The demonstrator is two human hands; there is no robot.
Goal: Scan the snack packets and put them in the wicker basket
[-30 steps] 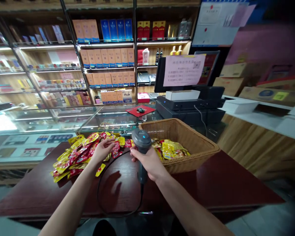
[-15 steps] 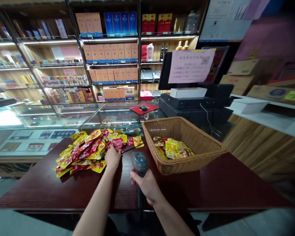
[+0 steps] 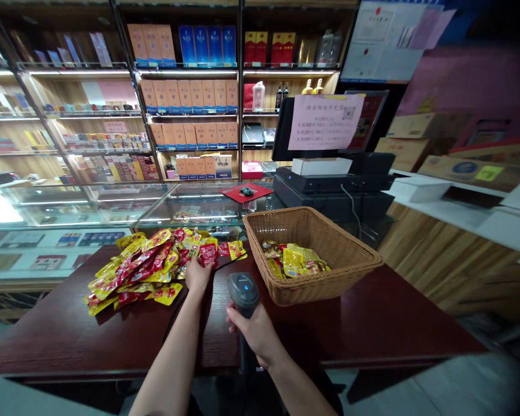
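Note:
My left hand (image 3: 198,275) is at the right side of a heap of red and yellow snack packets (image 3: 143,263) on the dark wooden table. Its fingers close on the lower edge of a red snack packet (image 3: 208,254); the fingertips are partly hidden. A dark grey handheld barcode scanner (image 3: 243,290) with a small blue light is gripped by its handle in my right hand (image 3: 260,335). Right of the scanner stands a brown wicker basket (image 3: 351,245), with several yellow packets (image 3: 299,260) lying inside it.
A black cable runs across the table (image 3: 364,329) between heap and basket. Behind lies a glass counter (image 3: 190,202) with a red mat (image 3: 247,193). A monitor (image 3: 281,130) with a paper sign stands behind the basket. Shelves of boxed goods line the back; cartons (image 3: 463,167) stand right.
The view has shifted slightly, so the surroundings appear farther left. My left hand and the red packet have moved a little right relative to the heap. My right hand keeps hold of the scanner.

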